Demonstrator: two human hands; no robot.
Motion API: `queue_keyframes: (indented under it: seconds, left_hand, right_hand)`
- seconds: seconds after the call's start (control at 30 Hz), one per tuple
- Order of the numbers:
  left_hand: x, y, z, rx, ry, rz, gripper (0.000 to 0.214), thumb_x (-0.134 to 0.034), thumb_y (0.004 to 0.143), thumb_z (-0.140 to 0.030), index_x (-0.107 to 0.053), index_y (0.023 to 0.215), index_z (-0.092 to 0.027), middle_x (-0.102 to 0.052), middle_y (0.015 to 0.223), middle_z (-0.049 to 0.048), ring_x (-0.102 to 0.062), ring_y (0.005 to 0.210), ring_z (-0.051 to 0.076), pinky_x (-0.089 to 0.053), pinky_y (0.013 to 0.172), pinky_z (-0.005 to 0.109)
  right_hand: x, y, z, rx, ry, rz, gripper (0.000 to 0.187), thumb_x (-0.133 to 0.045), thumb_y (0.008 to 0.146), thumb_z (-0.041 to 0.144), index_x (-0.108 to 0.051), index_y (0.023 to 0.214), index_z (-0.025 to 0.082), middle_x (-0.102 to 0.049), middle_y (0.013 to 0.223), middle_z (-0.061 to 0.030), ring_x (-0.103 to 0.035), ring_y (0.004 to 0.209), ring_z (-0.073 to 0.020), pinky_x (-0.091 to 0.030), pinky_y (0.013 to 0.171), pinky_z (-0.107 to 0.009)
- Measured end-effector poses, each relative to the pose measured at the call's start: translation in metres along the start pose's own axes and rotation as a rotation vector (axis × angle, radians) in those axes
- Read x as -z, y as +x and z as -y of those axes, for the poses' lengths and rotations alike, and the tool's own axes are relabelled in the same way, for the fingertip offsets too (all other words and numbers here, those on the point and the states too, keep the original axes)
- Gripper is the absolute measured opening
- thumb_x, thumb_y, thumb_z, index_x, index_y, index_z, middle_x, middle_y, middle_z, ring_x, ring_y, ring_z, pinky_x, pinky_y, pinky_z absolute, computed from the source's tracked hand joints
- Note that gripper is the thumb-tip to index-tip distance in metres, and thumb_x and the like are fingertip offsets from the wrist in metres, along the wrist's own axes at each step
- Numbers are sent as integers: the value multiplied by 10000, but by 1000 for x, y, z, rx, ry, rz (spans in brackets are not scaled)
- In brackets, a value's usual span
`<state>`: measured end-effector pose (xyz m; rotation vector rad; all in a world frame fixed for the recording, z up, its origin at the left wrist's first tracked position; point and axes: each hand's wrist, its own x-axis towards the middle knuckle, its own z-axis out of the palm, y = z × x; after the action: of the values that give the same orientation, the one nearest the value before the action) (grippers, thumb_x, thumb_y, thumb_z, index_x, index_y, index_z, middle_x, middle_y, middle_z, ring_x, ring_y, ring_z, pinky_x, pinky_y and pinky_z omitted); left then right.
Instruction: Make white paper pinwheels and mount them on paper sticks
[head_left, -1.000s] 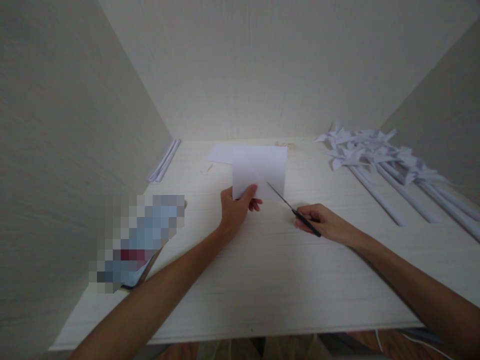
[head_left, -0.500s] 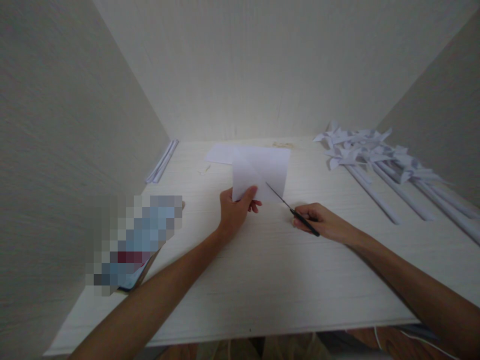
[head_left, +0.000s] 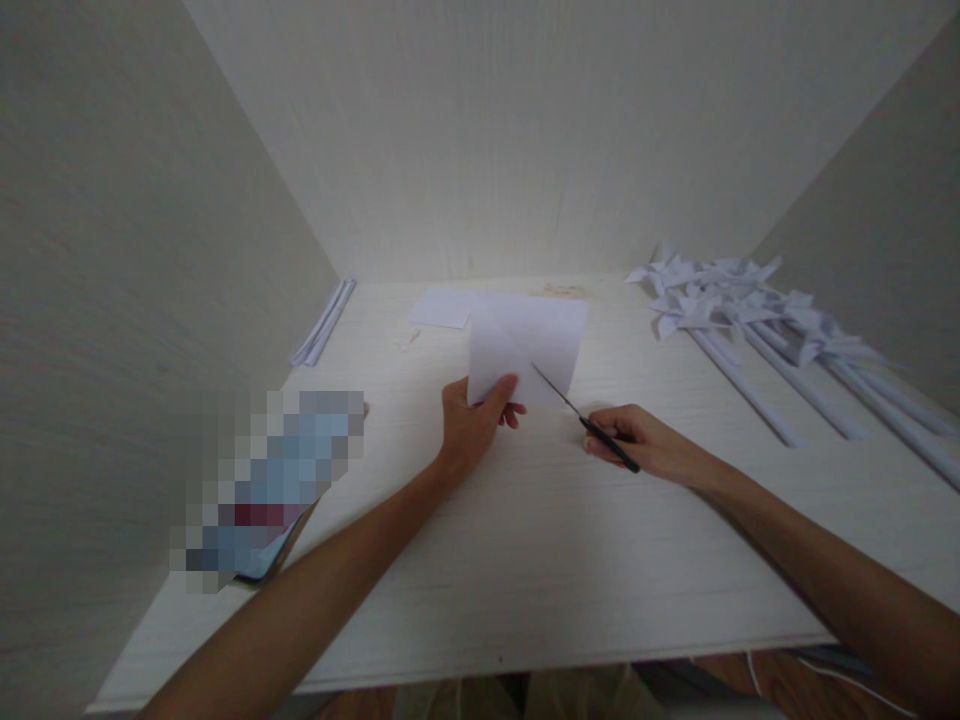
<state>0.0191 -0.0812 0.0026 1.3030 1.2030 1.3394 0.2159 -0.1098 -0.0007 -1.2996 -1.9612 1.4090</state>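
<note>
A square sheet of white paper [head_left: 536, 335] is pinched at its lower edge by my left hand [head_left: 480, 410], thumb on the near face. A faint diagonal crease runs across the sheet. My right hand [head_left: 630, 440] grips a pair of scissors [head_left: 611, 445] by the black handles, fingers wrapped round them. The blades lie at the lower right part of the sheet and point up and left toward its middle. Whether the blades are fully closed cannot be told. Another piece of white paper [head_left: 439, 308] lies on the table behind, partly covered by the held sheet.
Several white paper pinwheels [head_left: 712, 300] with rolled paper sticks are heaped at the right. Rolled paper sticks [head_left: 324, 322] lie by the left wall. A phone-like device [head_left: 292, 470], blurred out, rests at the left. Walls enclose the white table [head_left: 480, 580] on three sides.
My left hand and the paper have shifted slightly to the right, toward the scissors. The right hand and scissors stay almost in place.
</note>
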Motion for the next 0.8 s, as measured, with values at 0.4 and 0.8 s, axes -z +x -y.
queue_keyframes:
  seconds: [0.4, 0.8]
  left_hand:
    - [0, 1, 2, -15, -18, 13, 272, -583, 682, -289, -524, 476, -121, -562, 412, 2, -462, 307, 57, -350, 321, 153]
    - [0, 3, 3, -3, -22, 15, 284, -583, 678, -305, -517, 470, -123, -565, 417, 6, -463, 306, 60, -352, 322, 160]
  right_hand:
    - [-1, 0, 2, -11, 12, 2, 377, -484, 735, 475, -330, 553, 183, -247, 507, 71, -235, 454, -52, -170, 413, -212]
    - [-1, 2, -5, 4, 0, -8, 361, -493, 743, 439, -324, 553, 183, -247, 519, 68, -237, 463, -55, -177, 420, -211]
